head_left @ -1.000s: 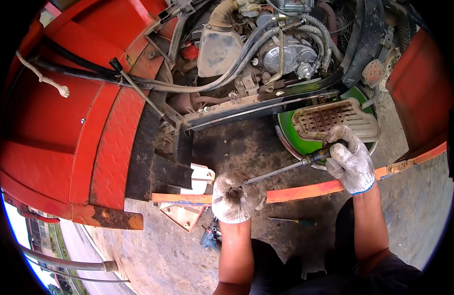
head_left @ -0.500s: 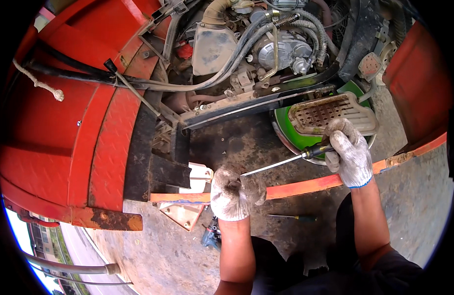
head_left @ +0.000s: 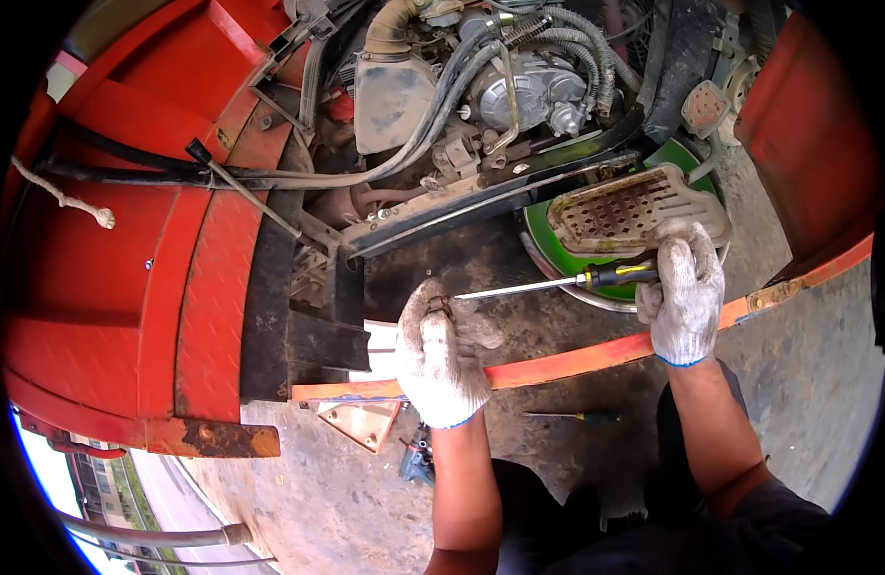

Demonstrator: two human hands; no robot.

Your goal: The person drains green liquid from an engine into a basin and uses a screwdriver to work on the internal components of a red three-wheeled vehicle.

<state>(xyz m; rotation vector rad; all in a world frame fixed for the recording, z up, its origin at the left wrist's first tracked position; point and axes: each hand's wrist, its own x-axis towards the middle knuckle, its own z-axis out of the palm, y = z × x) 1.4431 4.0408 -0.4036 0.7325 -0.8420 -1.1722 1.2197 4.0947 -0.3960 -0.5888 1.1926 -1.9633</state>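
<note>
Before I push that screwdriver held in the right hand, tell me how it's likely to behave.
The screwdriver is probably stiff: its metal shaft looks straight. Its thicker handle likely makes that end heavier. It might pivot, as the right hand holds it near the handle's end.

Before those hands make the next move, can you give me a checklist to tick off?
1. Gloves on both hands: ok.
2. Right hand gripping the yellow-and-black screwdriver by its handle: ok.
3. Left hand well away from the screwdriver's tip: not ok, its fingers are right by it.
4. What the left hand pinches, if anything: cannot tell.
5. Ground free of loose tools: not ok, a second screwdriver and a blue power tool lie there.
</note>
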